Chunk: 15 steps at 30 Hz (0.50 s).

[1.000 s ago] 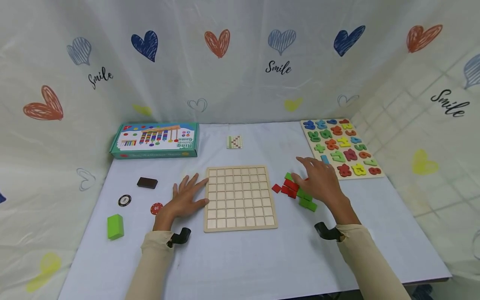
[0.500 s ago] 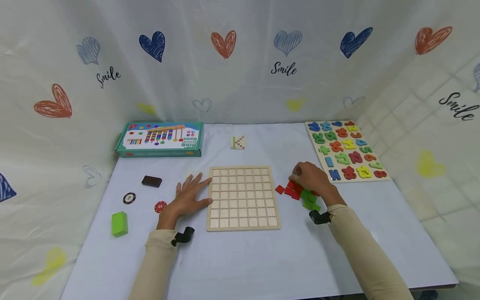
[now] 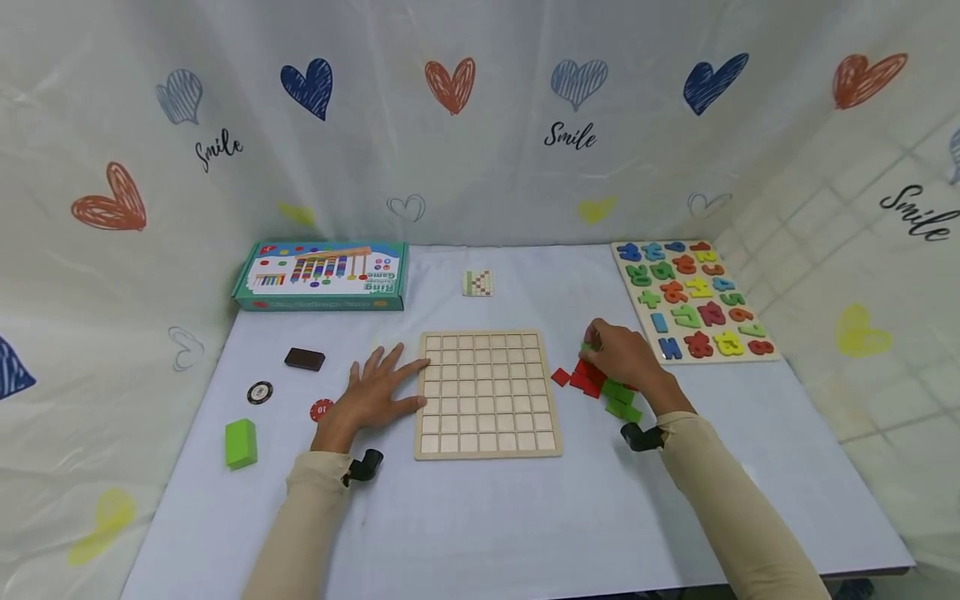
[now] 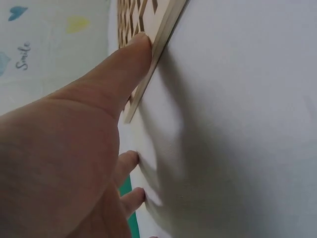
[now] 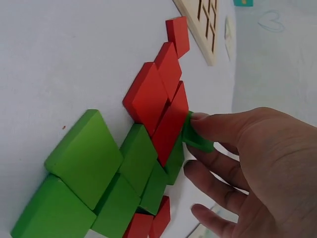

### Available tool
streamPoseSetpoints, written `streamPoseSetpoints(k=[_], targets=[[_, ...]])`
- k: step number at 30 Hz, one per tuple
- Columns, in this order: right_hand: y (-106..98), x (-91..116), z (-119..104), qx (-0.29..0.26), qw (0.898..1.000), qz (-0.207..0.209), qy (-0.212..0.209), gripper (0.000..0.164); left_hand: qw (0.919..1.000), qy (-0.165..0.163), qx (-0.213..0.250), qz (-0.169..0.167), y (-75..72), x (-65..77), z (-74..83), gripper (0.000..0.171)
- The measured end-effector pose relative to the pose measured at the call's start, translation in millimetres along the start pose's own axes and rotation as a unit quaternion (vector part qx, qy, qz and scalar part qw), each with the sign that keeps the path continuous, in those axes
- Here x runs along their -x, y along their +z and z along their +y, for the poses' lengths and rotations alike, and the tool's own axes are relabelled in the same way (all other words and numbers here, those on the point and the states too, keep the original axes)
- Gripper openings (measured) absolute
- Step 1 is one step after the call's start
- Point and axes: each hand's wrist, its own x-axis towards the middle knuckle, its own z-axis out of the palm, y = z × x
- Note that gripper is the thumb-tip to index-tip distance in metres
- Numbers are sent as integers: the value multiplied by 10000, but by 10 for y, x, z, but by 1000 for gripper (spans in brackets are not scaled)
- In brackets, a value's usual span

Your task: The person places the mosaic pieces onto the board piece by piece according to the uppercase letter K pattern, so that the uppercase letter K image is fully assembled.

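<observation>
My left hand (image 3: pixel 375 400) lies with fingers spread at the left side of a wooden grid board (image 3: pixel 487 400). In the left wrist view, the thumb (image 4: pixel 136 52) touches the board's edge. Right of the board, my right hand (image 3: pixel 624 354) pinches a green square tile (image 5: pixel 200 141) between thumb and fingers. That tile is at the far end of a loose cluster of red tiles (image 5: pixel 148 96) and green tiles (image 5: pixel 89 158) on the white table. The hand partly covers the cluster in the head view.
On the left are a green block (image 3: pixel 240 444), a dark brown block (image 3: pixel 304 359), a black-and-white chip (image 3: pixel 259 392) and a red chip (image 3: pixel 321 409). Along the back stand a boxed ring game (image 3: pixel 322 279), a small patterned card (image 3: pixel 477 283) and a number puzzle board (image 3: pixel 646 312).
My right hand has come down to the far end of the tile cluster, and its fingers have closed on a green tile. The left hand stays at the board's left edge.
</observation>
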Motion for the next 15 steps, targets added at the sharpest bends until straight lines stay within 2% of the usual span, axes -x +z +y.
streamPoseSetpoints(k=[5, 8, 11, 15], targets=[[-63, 12, -50, -6, 9994, 198, -283, 28, 9999, -88, -69, -12, -11, 8, 8, 71], [-136, 2, -156, -108, 9980, 330, -524, 29, 9999, -147, -72, 0, -14, 27, 9, 71], [-213, -13, -357, -364, 9949, 399, -847, 30, 9998, -163, -62, 19, -5, 34, 3, 71], [-259, -68, -747, -690, 9872, 336, -1400, 26, 9998, -187, -78, 28, 13, 43, 2, 71]])
